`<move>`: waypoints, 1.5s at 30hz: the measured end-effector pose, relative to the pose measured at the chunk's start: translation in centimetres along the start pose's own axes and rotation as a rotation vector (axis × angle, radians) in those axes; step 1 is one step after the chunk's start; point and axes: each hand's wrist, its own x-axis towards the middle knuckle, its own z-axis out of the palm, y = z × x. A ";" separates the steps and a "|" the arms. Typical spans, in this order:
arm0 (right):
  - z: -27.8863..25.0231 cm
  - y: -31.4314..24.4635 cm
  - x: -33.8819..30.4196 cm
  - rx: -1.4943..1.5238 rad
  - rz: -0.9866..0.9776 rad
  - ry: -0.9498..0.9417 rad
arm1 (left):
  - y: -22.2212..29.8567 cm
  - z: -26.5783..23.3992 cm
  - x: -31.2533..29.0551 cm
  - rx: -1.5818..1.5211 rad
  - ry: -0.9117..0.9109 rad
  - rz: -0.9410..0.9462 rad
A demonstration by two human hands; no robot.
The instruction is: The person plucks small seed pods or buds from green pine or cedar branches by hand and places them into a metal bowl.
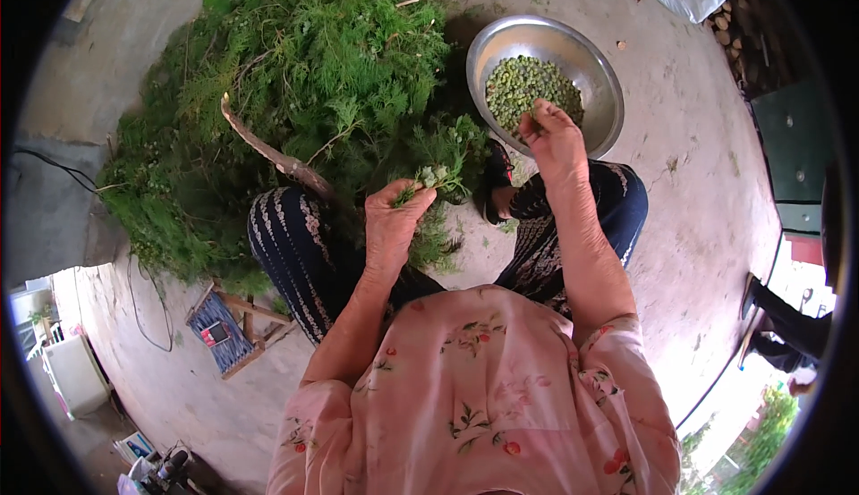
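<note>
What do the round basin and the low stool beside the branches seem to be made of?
The basin looks like polished metal, probably stainless steel: it is silvery with bright reflections. The low stool seems to have a matte wooden frame, going by its brown bars; its bluish seat looks woven, cord or fabric.

A heap of branches point(313, 75) lies far left on the floor point(698, 191), a stick point(277, 159) across its near part. Right of it sits a bowl point(606, 106), with small pieces point(528, 88) inside. The right hand point(558, 142) is over the bowl's near side; the left hand point(392, 213), holding a sprig point(438, 176), is nearer and left. Near left, a stool point(230, 356) bears a small item point(215, 334).
</note>
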 end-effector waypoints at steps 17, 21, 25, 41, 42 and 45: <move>-2.9 -3.3 3.2 0.160 -0.317 0.400 | 0.1 -0.5 -0.1 -0.021 0.091 -0.028; 3.2 -2.6 -3.6 -0.505 -0.228 -0.203 | 0.0 -0.6 -0.2 0.002 0.085 -0.047; 5.9 1.5 -7.1 -0.832 -0.333 -0.688 | -0.5 -0.8 -0.1 0.049 0.033 0.043; 5.2 4.6 -7.5 -0.907 -0.357 -0.836 | -1.0 -1.9 -0.2 0.028 -0.137 0.034; 5.0 4.9 -7.4 -0.924 -0.417 -0.824 | -0.8 -1.9 -0.2 0.075 -0.147 0.034; 4.7 5.9 -7.7 -0.744 -0.352 -0.690 | -0.7 -1.6 -0.3 0.091 -0.138 -0.015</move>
